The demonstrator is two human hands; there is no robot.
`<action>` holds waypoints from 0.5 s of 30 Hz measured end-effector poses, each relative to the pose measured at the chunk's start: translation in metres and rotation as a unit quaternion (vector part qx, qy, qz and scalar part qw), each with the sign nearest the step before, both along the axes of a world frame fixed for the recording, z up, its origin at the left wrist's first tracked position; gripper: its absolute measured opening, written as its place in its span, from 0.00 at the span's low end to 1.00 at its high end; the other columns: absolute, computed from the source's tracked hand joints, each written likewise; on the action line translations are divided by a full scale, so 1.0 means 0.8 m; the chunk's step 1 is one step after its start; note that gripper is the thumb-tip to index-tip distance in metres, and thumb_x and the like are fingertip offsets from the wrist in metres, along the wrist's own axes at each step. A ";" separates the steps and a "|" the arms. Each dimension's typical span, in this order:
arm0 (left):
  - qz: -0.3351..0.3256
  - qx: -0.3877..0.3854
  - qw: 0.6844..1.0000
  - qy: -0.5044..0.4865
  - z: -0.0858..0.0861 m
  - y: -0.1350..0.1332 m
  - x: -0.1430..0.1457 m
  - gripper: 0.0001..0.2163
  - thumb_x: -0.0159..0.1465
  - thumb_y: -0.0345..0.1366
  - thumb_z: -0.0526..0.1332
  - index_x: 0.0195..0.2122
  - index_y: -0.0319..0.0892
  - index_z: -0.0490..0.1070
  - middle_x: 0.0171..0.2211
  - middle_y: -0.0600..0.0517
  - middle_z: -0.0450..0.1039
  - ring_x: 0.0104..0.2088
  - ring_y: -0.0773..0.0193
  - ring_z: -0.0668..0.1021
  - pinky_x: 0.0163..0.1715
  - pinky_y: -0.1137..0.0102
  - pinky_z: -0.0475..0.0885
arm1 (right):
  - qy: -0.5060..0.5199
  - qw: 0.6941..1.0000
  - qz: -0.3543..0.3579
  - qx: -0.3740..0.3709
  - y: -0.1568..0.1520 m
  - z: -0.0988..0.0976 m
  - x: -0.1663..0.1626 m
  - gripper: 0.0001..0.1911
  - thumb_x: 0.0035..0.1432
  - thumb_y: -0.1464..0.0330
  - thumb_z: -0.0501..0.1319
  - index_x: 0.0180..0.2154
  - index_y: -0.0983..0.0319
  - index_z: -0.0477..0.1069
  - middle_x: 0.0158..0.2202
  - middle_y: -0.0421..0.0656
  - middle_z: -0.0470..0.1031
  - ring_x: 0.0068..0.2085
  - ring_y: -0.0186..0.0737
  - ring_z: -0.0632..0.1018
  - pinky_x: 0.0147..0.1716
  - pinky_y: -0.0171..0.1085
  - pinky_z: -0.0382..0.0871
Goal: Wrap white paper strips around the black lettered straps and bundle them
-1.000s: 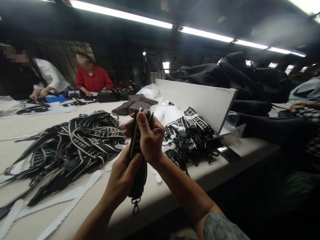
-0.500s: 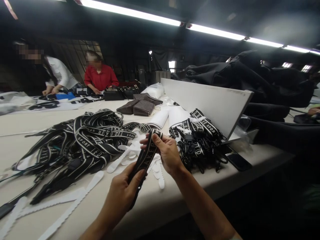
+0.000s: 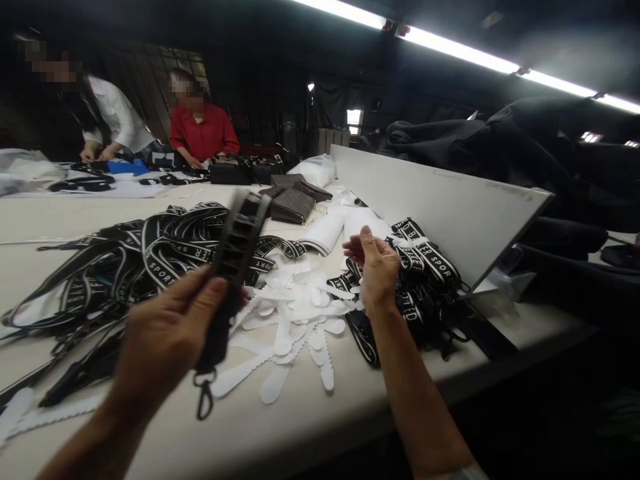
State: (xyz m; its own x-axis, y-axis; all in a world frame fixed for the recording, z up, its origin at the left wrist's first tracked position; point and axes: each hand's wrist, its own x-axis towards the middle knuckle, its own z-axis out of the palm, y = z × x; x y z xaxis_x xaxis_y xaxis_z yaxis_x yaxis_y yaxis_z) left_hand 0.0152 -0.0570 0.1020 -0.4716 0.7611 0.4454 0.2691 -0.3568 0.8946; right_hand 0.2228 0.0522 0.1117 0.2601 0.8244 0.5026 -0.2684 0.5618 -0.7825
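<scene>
My left hand (image 3: 165, 327) is closed around a folded black webbing strap (image 3: 235, 247) held upright above the table, its upper end blurred. A dark snap hook (image 3: 204, 395) dangles from the strap's lower end. My right hand (image 3: 377, 267) holds nothing; its fingers are apart, beside a stack of folded black lettered straps (image 3: 425, 263). Between the hands lies a loose pile of white scalloped strips (image 3: 300, 313) on the table. Left of it sprawls a tangled heap of long lettered straps (image 3: 170, 257), partly behind my left hand.
A white upright panel (image 3: 440, 193) borders the right side, with a dark phone (image 3: 487, 330) near its end. Brown bags (image 3: 295, 203) and white rolled sheets (image 3: 323, 230) lie farther back. Two people, one in a red shirt (image 3: 205, 137), work across the table (image 3: 320, 427).
My right hand has let go of the strap and moved right towards the stack. My left hand has carried the folded strap left and up, and its hook now shows.
</scene>
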 end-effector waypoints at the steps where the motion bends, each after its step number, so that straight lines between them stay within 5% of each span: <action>1: 0.031 0.052 0.996 -0.060 0.017 0.008 -0.018 0.13 0.61 0.37 0.66 0.45 0.37 0.77 0.28 0.52 0.78 0.23 0.65 0.78 0.17 0.77 0.73 | -0.038 0.999 -0.004 0.006 0.009 0.006 -0.001 0.17 0.58 0.56 0.65 0.30 0.65 0.76 0.27 0.43 0.78 0.26 0.32 0.75 0.28 0.32 0.70; 4: 0.004 0.131 0.973 -0.189 0.042 0.038 -0.060 0.07 0.64 0.30 0.61 0.41 0.33 0.75 0.27 0.52 0.76 0.23 0.66 0.78 0.21 0.74 0.77 | -0.311 0.948 0.058 -0.038 0.029 0.000 -0.027 0.13 0.60 0.59 0.64 0.36 0.64 0.78 0.36 0.45 0.80 0.30 0.33 0.77 0.32 0.34 0.71; 8: -0.048 -0.005 0.967 -0.251 0.007 0.068 -0.078 0.06 0.63 0.33 0.63 0.40 0.37 0.74 0.29 0.50 0.77 0.24 0.62 0.78 0.19 0.72 0.76 | -0.575 0.805 0.050 -0.140 0.053 -0.047 -0.078 0.16 0.53 0.64 0.70 0.44 0.63 0.78 0.51 0.51 0.75 0.44 0.45 0.78 0.42 0.41 0.71; 12: -0.086 -0.111 0.962 -0.233 -0.044 0.076 -0.083 0.17 0.54 0.44 0.72 0.37 0.39 0.74 0.30 0.49 0.78 0.25 0.63 0.78 0.21 0.76 0.75 | -0.604 0.780 0.053 -0.154 0.074 -0.084 -0.099 0.12 0.45 0.67 0.75 0.33 0.63 0.79 0.43 0.49 0.76 0.41 0.48 0.78 0.38 0.41 0.69; 15: -0.109 -0.130 0.963 -0.209 -0.057 0.076 -0.082 0.20 0.51 0.49 0.73 0.36 0.39 0.74 0.30 0.49 0.79 0.27 0.64 0.79 0.25 0.80 0.75 | -0.600 0.788 0.042 -0.131 0.074 -0.089 -0.100 0.07 0.51 0.69 0.72 0.27 0.62 0.76 0.38 0.44 0.77 0.39 0.42 0.77 0.38 0.38 0.68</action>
State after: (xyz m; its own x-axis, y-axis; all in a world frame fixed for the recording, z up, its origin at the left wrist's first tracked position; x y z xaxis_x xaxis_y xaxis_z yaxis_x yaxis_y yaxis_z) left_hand -0.0501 0.0036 0.0561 -0.3850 0.9224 0.0321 -0.1906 -0.1134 0.9751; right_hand 0.1430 0.1116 0.0401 -0.3340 0.9297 0.1555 0.7254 0.3589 -0.5874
